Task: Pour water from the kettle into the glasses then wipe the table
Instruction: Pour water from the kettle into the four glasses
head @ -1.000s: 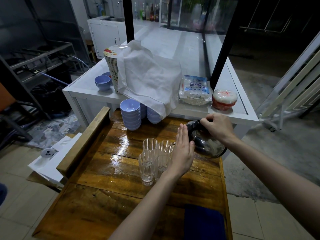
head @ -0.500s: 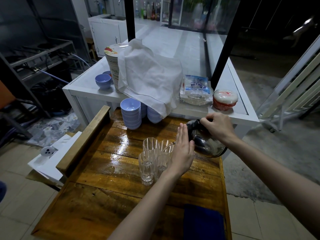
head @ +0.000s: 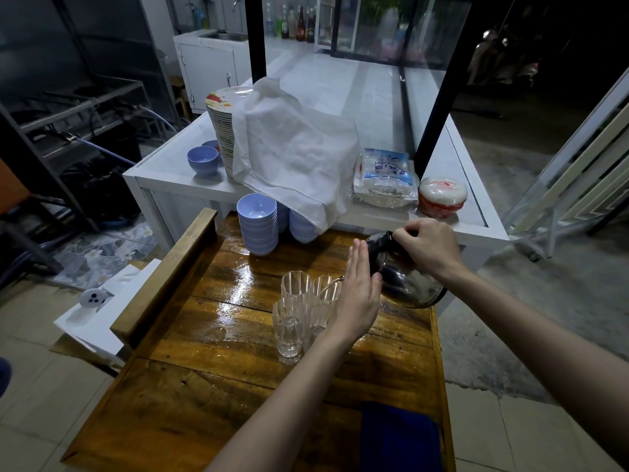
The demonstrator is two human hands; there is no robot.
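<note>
The right hand [head: 427, 247] was clenched around the black handle of the kettle [head: 405, 281], which was tilted with its spout toward the cluster of glasses [head: 301, 308] on the wooden table [head: 211, 386]. The left hand [head: 357, 298] was held flat, fingers pressed together and extended, edge-on between the glasses and the kettle body, gripping nothing. The largest risk was judged to be the kettle swinging into the closely packed glasses and toppling several at once, since they stood touching one another. A lesser risk was the stream missing the narrow rims and adding water to the already wet tabletop. The smallest risk was the left hand itself nudging the nearest glass. The blue cloth [head: 398, 437] lay at the table's near edge, ready for wiping.
</note>
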